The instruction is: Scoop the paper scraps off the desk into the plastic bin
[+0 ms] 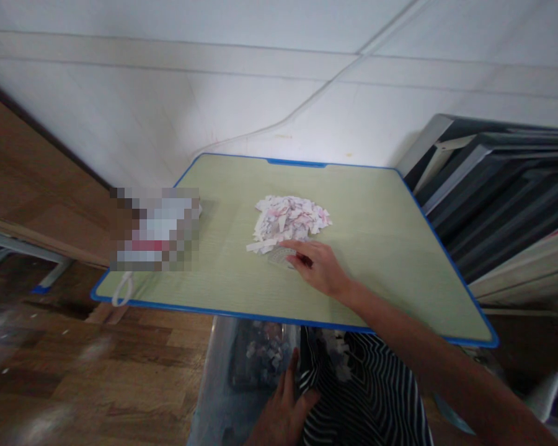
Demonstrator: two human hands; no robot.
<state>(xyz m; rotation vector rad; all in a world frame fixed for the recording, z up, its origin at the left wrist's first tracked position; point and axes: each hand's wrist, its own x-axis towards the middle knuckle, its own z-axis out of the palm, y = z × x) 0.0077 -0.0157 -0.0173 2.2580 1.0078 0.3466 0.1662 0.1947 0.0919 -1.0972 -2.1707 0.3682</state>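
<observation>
A heap of white and pinkish paper scraps (291, 217) lies in the middle of the pale green table (376, 210). My right hand (323, 266) is closed in a pinch on a clear plastic protractor (281, 256), whose edge meets the near side of the heap. Below the table's front edge, my left hand (286, 412) lies at the side of a translucent plastic bin (211, 384), its fingers stretched out and apart. More small scraps (265, 356) lie inside that bin, against the striped cloth over my lap (376, 384).
A blurred-out white item with a cord loop (123, 289) sits at the table's left edge. Dark flat panels (506, 179) lean on the right, a cardboard box (41, 167) stands on the left. A cable (302, 111) runs along the white wall behind.
</observation>
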